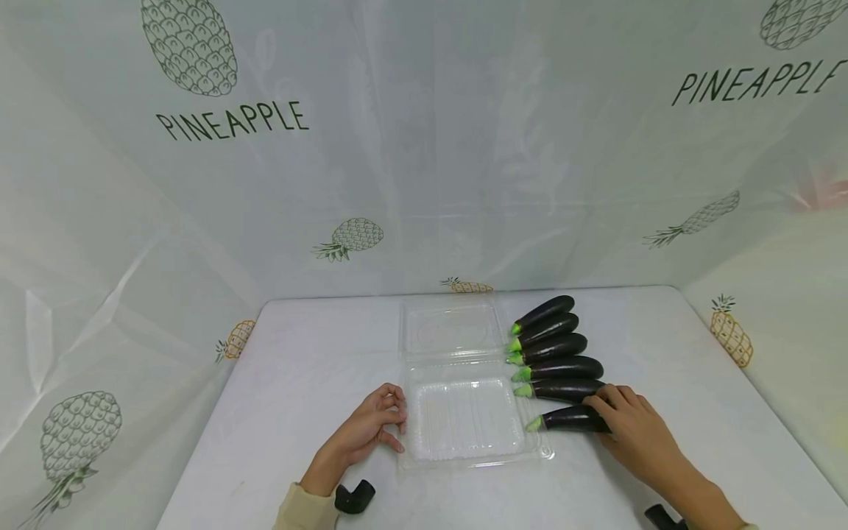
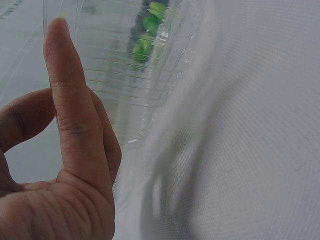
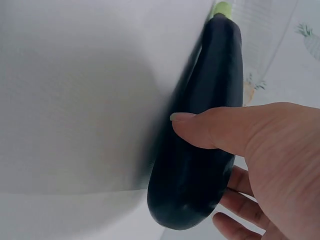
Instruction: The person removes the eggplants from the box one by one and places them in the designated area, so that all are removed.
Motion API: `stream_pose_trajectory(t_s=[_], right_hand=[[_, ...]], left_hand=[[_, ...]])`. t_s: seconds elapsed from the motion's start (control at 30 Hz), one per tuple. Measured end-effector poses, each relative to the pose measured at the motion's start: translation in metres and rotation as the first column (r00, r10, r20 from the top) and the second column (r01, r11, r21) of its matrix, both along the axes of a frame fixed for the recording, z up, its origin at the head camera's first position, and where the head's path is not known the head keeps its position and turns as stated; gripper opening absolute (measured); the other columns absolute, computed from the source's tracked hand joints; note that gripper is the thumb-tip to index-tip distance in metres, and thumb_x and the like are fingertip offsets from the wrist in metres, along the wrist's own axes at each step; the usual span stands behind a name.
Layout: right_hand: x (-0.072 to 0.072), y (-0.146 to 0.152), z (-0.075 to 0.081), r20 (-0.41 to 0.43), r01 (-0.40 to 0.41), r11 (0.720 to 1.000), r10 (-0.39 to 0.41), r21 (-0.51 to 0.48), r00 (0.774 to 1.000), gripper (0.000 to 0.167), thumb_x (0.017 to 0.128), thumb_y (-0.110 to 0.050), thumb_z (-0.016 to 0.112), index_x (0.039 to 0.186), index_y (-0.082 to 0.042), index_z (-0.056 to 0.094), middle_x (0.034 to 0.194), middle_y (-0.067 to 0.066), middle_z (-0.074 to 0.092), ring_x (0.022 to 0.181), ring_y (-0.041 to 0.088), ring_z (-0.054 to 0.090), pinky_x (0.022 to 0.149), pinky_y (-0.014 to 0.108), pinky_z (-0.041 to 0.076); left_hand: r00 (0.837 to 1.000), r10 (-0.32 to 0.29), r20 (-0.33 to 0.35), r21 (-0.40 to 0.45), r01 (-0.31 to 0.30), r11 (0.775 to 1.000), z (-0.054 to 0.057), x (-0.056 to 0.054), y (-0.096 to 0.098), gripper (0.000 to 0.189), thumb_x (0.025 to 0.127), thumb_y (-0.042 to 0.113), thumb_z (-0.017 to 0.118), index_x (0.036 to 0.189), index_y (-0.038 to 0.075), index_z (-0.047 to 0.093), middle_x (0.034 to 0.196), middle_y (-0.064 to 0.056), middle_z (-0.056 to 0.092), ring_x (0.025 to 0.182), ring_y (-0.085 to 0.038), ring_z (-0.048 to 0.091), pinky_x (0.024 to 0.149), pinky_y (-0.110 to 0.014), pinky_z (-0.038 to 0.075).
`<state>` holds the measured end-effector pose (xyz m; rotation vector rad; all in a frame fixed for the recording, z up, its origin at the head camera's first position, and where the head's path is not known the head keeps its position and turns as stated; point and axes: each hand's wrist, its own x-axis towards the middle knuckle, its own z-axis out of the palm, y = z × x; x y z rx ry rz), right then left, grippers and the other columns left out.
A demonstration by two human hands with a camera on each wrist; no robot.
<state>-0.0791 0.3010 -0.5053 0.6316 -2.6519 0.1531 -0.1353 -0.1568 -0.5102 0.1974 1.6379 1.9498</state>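
A clear plastic clamshell box (image 1: pixel 469 419) lies opened out, its lid (image 1: pixel 452 329) flat behind the base. My left hand (image 1: pixel 376 425) is at the left edge of the base with loosely bent fingers. In the left wrist view, the straight thumb (image 2: pixel 75 100) lies along the plastic; whether it presses on it I cannot tell. My right hand (image 1: pixel 639 434) holds the nearest eggplant (image 1: pixel 575 419) by its rounded end. Its thumb (image 3: pixel 210 127) lies across the dark skin, fingers on the other side. The green stem end points left, close to the box.
Several more eggplants (image 1: pixel 563 367) lie in a column to the right of the box, stems to the left. A black object (image 1: pixel 354 497) is by the left wrist, another (image 1: pixel 665 517) by the right. A pineapple-printed sheet (image 1: pixel 424 147) hangs behind the white table (image 1: pixel 265 412).
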Motion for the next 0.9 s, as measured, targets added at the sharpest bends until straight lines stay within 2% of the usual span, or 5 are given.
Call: stream_pose_trajectory(t_s=[0.33, 0.9], right_hand=[[0.001, 0.0, -0.005, -0.027, 0.018, 1.0, -0.018, -0.003, 0.999, 0.069, 0.051, -0.001, 0.101, 0.111, -0.008, 0.069, 0.105, 0.011, 0.061, 0.102, 0.039, 0.062, 0.079, 0.059, 0.058], [0.01, -0.004, -0.002, 0.019, 0.07, 0.997, -0.07, 0.019, 0.997, 0.068, 0.054, -0.004, 0.102, 0.113, -0.011, 0.069, 0.109, 0.009, 0.062, 0.106, 0.039, 0.062, 0.084, 0.059, 0.058]], left_hand=[[1.0, -0.001, -0.003, -0.007, 0.001, 1.0, 0.0, -0.001, 0.0, 0.027, 0.099, -0.006, 0.055, 0.12, 0.001, 0.041, 0.097, -0.003, 0.052, 0.08, -0.015, 0.06, 0.058, -0.028, 0.064], [1.0, 0.006, 0.001, -0.009, -0.006, 1.0, 0.0, 0.001, 0.001, 0.027, 0.098, -0.005, 0.057, 0.119, 0.004, 0.042, 0.097, -0.002, 0.052, 0.08, -0.014, 0.06, 0.058, -0.028, 0.063]])
